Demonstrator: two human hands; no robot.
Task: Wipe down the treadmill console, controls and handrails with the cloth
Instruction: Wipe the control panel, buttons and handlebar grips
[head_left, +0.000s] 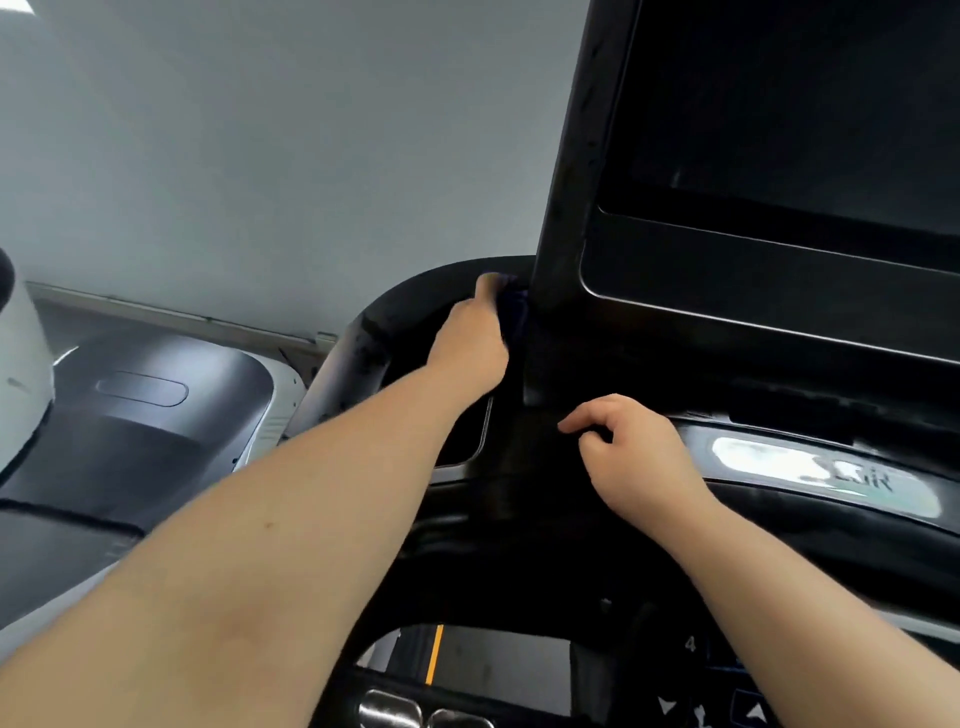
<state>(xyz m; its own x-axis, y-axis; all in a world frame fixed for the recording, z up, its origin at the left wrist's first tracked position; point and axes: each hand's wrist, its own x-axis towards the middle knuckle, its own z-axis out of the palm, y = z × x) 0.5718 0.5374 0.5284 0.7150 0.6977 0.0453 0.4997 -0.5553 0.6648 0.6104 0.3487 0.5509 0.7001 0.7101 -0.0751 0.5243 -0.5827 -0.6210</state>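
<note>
The black treadmill console fills the right side, with its dark screen at the top. My left hand presses a dark cloth against the left edge of the console's upright, next to the curved black handrail. Most of the cloth is hidden behind the hand. My right hand rests on the console below the screen, fingers loosely curled and holding nothing. Arrow buttons and metal grip sensors show at the bottom edge.
A neighbouring machine with a dark cover and white trim stands to the left. A plain grey wall lies behind. A glossy label strip sits on the console to the right of my right hand.
</note>
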